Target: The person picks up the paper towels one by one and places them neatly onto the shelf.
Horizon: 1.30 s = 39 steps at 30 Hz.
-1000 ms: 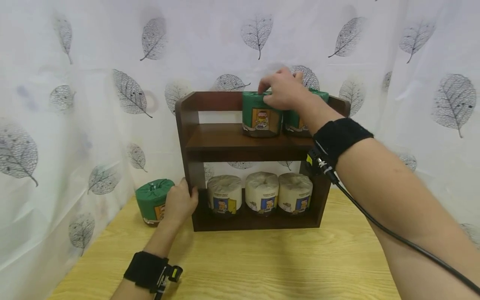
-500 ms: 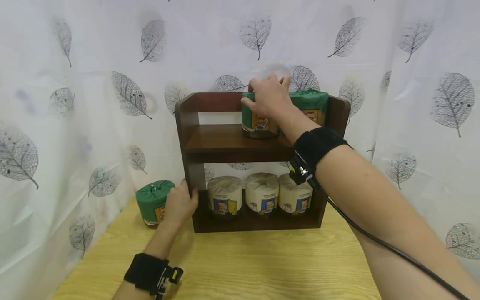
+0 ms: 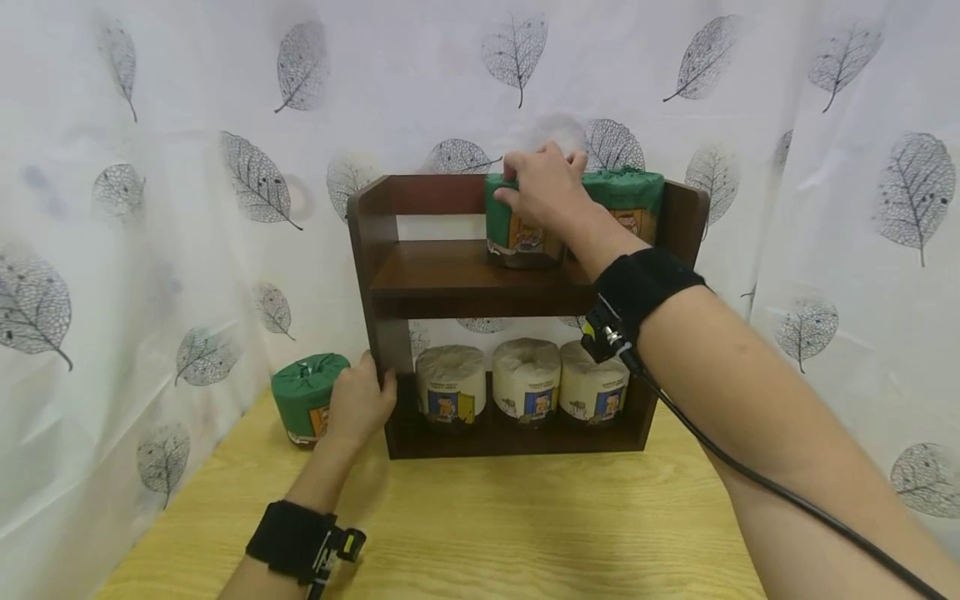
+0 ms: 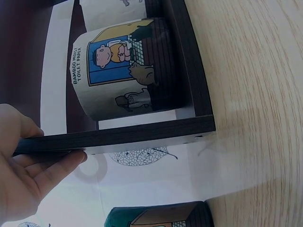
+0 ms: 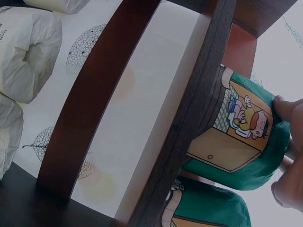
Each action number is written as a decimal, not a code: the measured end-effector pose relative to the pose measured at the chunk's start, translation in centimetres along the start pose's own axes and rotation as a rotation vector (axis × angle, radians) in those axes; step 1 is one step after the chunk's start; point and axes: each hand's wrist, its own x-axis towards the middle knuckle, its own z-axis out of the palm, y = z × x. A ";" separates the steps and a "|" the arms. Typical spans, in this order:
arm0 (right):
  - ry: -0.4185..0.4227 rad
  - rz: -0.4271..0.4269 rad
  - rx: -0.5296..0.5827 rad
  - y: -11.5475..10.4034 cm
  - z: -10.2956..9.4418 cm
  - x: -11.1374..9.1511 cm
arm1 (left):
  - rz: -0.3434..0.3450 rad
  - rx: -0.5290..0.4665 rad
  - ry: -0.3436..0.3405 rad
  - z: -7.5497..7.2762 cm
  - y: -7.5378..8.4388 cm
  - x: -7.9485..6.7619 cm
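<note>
A green-wrapped toilet roll [image 3: 501, 227] stands on the upper board of a dark wooden shelf rack [image 3: 442, 271]. My right hand [image 3: 551, 190] holds it from above. Thumb and fingers spread over its upper edge in the right wrist view, where the roll's printed wrapper [image 5: 239, 135] faces the camera. Close on its right is a second green roll [image 3: 637, 193], partly behind my forearm. My left hand [image 3: 362, 402] grips the rack's left side panel [image 4: 142, 128], thumb on the inner face and fingers on the outer. Beside that hand, a third green roll [image 3: 300, 404] sits on the table.
Three cream-wrapped toilet rolls, the left one [image 3: 452, 385] among them, stand in a row on the lower level. The rack rests on a light wooden table [image 3: 525, 517] against a white leaf-print curtain [image 3: 420, 75]. A black cable [image 3: 750, 471] runs along my right arm.
My right hand has moved left and slightly down onto the left green roll on the upper board, uncovering more of the one beside it. The left hand keeps its place on the side panel.
</note>
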 end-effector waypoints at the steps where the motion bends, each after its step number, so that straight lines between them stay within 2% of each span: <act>1: -0.007 -0.003 0.003 0.1 -0.1 0.0 | 0.000 0.002 0.001 0.0 0.0 0.0; 17: -0.099 -0.002 0.022 0.9 -0.8 -0.1 | -0.005 -0.011 -0.017 -0.1 -0.1 0.0; 24: -0.114 -0.005 0.026 1.1 -1.1 -0.1 | -0.009 -0.004 -0.024 -0.2 -0.1 0.0; 31: -0.121 -0.014 0.020 1.3 -1.3 0.1 | -0.012 0.002 -0.004 -0.2 0.0 0.1; 39: -0.132 -0.037 0.051 2.2 -1.2 -0.1 | -0.026 -0.004 -0.025 -0.1 0.1 0.0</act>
